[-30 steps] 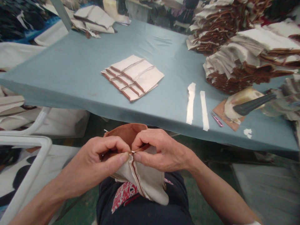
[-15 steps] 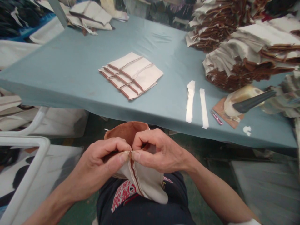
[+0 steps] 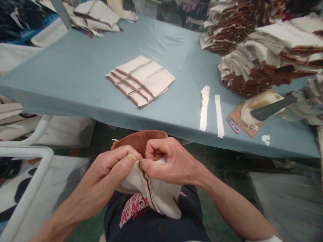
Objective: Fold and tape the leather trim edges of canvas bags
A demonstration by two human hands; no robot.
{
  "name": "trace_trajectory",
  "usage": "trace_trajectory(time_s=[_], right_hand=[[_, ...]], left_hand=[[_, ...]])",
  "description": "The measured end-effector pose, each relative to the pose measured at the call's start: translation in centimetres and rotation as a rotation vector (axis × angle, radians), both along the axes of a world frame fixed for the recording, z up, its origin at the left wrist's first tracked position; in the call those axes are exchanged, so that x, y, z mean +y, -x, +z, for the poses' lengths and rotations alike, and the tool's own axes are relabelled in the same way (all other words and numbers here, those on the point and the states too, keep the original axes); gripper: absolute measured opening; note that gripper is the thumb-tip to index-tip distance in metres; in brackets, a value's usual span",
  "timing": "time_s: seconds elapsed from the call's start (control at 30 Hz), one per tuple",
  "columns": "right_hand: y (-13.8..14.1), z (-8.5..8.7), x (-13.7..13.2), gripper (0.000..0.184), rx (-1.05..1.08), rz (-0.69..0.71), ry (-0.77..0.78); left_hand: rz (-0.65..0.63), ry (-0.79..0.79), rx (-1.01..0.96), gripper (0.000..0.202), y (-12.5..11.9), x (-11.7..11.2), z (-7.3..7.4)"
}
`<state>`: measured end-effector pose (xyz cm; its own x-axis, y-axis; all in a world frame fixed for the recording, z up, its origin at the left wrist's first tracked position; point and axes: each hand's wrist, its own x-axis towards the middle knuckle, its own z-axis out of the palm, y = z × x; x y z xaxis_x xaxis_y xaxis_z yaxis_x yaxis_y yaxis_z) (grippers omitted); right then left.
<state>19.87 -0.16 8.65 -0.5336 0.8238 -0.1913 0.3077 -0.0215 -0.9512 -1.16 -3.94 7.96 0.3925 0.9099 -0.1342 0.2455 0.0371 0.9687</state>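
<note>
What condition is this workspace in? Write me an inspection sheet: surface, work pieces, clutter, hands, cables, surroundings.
Surface: blue-grey covered table, faint wrinkles toward the far side.
Work pieces: cream-and-brown piece held off the table's near edge; fanned stack of similar pieces on the table.
Clutter: two white strips, purple-handled tool, dark handle against a pale container, white scrap; large piles at right.
Hands: left hand and right hand both pinch the held piece at its seam.
Cables: nothing seen.
Surroundings: white bin at lower left, green floor; far background blurred.
</note>
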Motion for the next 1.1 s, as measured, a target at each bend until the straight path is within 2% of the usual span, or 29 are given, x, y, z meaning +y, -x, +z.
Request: trace_trajectory(time_s=[0.07,0.17,0.23,0.4,0.57,0.7,0.8,0.9,1.1], right_hand=[[-0.4,-0.2,0.1,0.026,0.010,0.027,-0.001],[-1.2,-0.3,0.4,0.023,0.073,0.175,-0.013],[-1.7,-0.1,0.6,0.021,0.061,0.257,-0.087],[-1.6,0.9,0.9,0.012,-0.110,0.274,-0.362],[-0.8,1.7,0.9,0.014,-0.314,0.302,-0.507],[-0.4,2.2,1.0,0.016,-0.472,0.340,-0.497],[-0.2,2.4,1.2,0.013,-0.498,0.327,-0.472],[-0.3,2.4,1.6,0.021,-0.491,0.339,-0.462],[-0.7,1.4,2.2,0.029,-0.310,0.303,-0.309]], left_hand=[[-0.025,-0.003,0.025,0.039,0.1,0.2,0.0],[-0.069,-0.009,0.063,0.031,0.5,0.5,-0.1],[-0.097,-0.034,0.084,0.028,0.7,0.6,-0.1],[-0.097,-0.215,0.218,0.022,0.7,0.8,0.4],[-0.124,-0.375,0.326,0.021,0.6,1.4,0.7],[-0.139,-0.486,0.380,0.022,0.6,1.9,1.3],[-0.153,-0.551,0.376,0.024,0.6,1.9,1.6],[-0.161,-0.584,0.355,0.024,0.7,1.9,1.5],[-0.125,-0.468,0.339,0.021,0.7,2.6,0.9]])
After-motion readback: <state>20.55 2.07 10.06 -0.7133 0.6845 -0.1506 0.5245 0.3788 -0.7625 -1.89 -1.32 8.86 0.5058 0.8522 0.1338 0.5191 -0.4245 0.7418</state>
